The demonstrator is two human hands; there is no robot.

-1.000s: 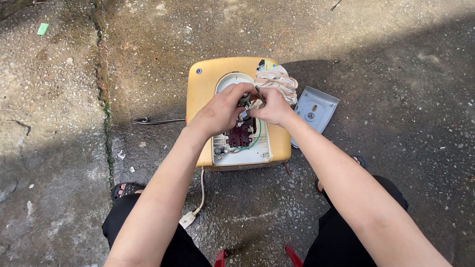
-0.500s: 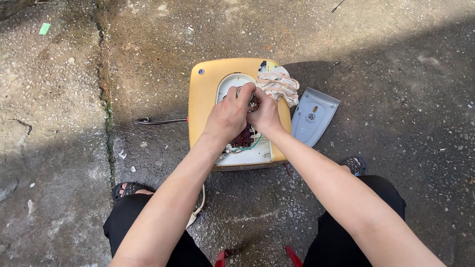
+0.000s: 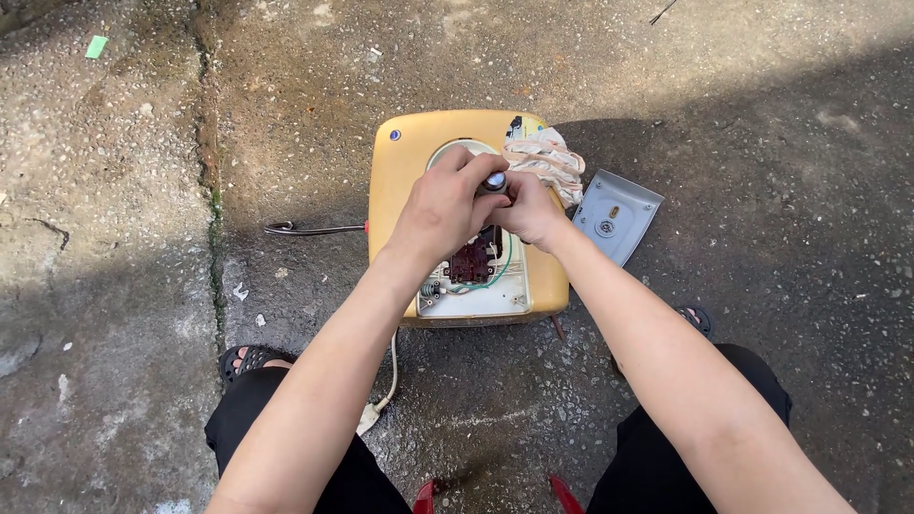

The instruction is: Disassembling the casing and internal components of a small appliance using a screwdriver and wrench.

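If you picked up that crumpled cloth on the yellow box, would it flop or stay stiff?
The cloth would probably flop: it lies bunched in soft folds on the corner of the yellow appliance. It looks light for its size, thin and rumpled. It likely would not roll, though a push could slide it off the smooth edge.

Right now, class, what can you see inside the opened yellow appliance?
Inside the yellow appliance: a dark red component, green wires and a white base. Both hands cover the upper part, so that stays hidden.
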